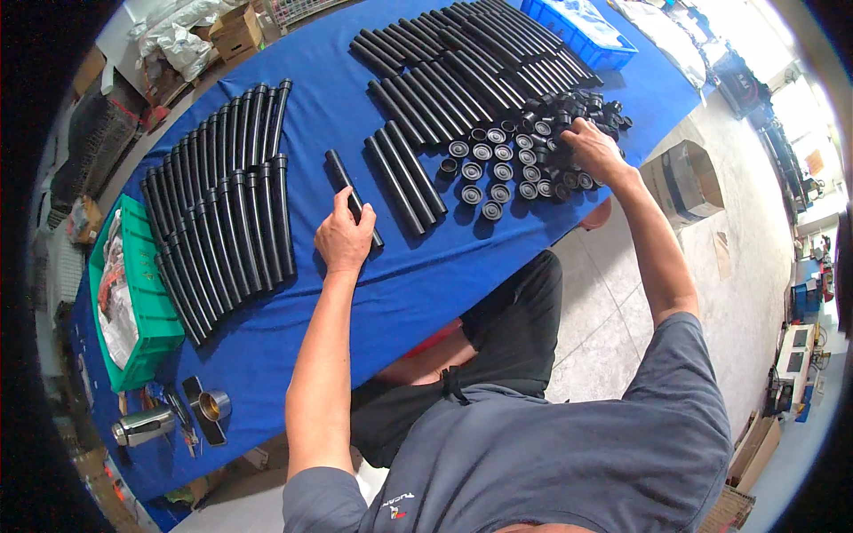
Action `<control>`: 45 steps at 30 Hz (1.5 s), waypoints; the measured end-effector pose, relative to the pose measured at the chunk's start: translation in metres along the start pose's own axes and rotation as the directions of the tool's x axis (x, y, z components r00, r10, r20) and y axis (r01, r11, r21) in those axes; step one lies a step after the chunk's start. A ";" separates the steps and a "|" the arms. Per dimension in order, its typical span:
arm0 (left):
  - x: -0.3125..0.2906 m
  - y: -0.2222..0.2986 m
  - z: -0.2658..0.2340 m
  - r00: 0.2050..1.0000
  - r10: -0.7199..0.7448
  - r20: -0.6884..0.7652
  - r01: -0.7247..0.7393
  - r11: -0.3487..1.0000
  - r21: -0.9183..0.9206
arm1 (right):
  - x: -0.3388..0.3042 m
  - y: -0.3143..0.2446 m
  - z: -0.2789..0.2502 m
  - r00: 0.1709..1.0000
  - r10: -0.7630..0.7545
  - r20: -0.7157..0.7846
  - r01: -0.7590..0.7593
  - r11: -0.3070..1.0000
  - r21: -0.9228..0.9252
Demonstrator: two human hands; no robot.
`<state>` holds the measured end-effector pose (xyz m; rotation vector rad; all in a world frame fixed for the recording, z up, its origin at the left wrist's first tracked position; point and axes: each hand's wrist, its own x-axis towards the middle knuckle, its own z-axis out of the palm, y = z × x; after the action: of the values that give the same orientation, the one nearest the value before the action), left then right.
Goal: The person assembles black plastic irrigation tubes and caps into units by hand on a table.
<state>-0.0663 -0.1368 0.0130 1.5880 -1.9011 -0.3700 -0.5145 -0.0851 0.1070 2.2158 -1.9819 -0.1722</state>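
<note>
My left hand is closed around the lower part of a single black tube, which lies on the blue cloth. At the right, my right hand reaches into a heap of black round caps; its fingertips are among them, and what they hold, if anything, is hidden. Several caps lie loose in front of the heap, many showing ringed faces. Between my hands lie three black tubes side by side. To the left are rows of tubes with caps on their far ends.
Many more black tubes fill the table's far side. A blue crate stands at the far right, a green crate at the left. Near it are a metal flask, a cup and pliers. A cardboard box sits on the floor.
</note>
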 end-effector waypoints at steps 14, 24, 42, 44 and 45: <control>0.001 -0.003 0.001 0.999 0.025 -0.035 -0.025 1.000 -0.004 | -0.094 -0.157 0.020 0.923 0.363 -0.131 -0.091 0.534 0.840; 0.005 -0.009 0.006 0.996 0.080 -0.028 -0.080 0.997 -0.014 | -0.100 -0.179 0.028 0.869 0.432 -0.241 -0.149 0.693 0.705; -0.113 0.066 -0.106 0.991 0.131 -0.016 -0.127 0.979 0.160 | -0.079 -0.303 -0.004 0.949 -0.207 -0.237 0.249 0.033 0.968; -0.123 0.058 -0.114 1.000 -0.005 0.019 -0.001 0.956 0.292 | -0.067 -0.313 0.002 0.897 -0.417 -0.149 0.079 -0.181 0.980; -0.126 0.052 -0.115 0.998 -0.036 0.048 0.019 0.947 0.321 | -0.068 -0.318 0.008 0.899 -0.429 -0.087 -0.102 -0.398 0.912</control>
<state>-0.0254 0.0158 0.0953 1.8300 -2.0616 -0.1177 -0.2134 0.0156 0.0350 3.4957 -1.8596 2.4261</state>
